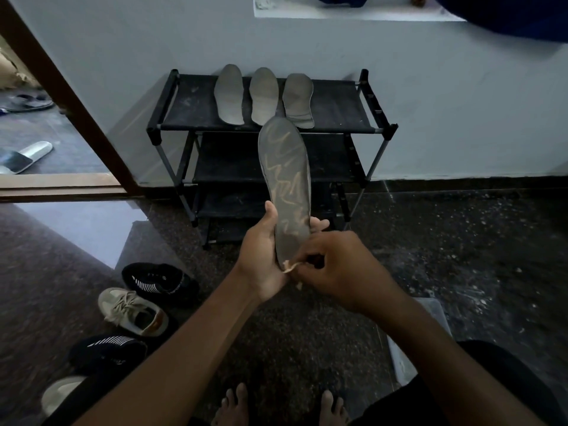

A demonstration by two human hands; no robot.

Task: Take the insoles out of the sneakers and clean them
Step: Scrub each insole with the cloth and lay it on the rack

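My left hand (261,256) grips the heel end of a dark grey insole (285,179) streaked with tan glue marks, holding it upright in front of me. At the insole's bottom edge my right hand (341,265) pinches a small pale scrap of cloth (290,267). Three more grey insoles (263,96) lie side by side on the top shelf of a black shoe rack (338,109). On the floor at the lower left stand two black sneakers with white stripes (156,281) (107,352) and a beige laced sneaker (132,312).
The rack stands against a pale wall. A wooden door frame (70,96) opens at the left onto another room with sandals (24,156). A clear plastic box (412,342) sits on the speckled floor by my right arm. My bare feet (233,407) show at the bottom.
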